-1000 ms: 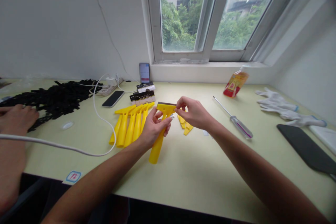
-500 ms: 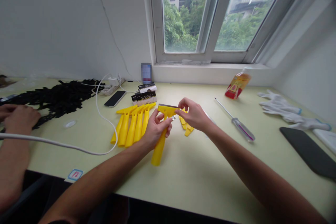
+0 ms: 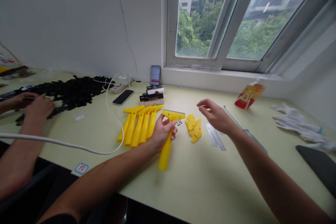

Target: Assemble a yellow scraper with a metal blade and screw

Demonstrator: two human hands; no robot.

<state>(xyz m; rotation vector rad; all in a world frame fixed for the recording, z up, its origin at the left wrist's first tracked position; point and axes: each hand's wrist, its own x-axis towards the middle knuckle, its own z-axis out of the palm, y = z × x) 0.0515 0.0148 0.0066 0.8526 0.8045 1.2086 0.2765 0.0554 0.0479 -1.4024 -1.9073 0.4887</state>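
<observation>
A long pale green desk [image 3: 199, 182] runs beneath a window [image 3: 217, 17] looking out on trees and buildings. At the far left of the desk, well away from the person's own hands, a co-worker's hands [image 3: 39, 106] rest by a heap of black pieces [image 3: 69, 94]. Just left of the person's left hand [image 3: 162, 133] lies a row of yellow scrapers [image 3: 138, 126], with a white cable [image 3: 111, 112] curving past them. That hand is closed around the handle of a yellow scraper [image 3: 166, 155], its wide head sticking out beyond the fingers. The right hand [image 3: 215, 115] is open, fingers spread, holding nothing, and sits to the right of the scraper. Below its fingers lie yellow plastic pieces [image 3: 193, 129] and thin metal strips [image 3: 215, 136]. A few small screws [image 3: 179, 122] sit just beside the scraper's head.
</observation>
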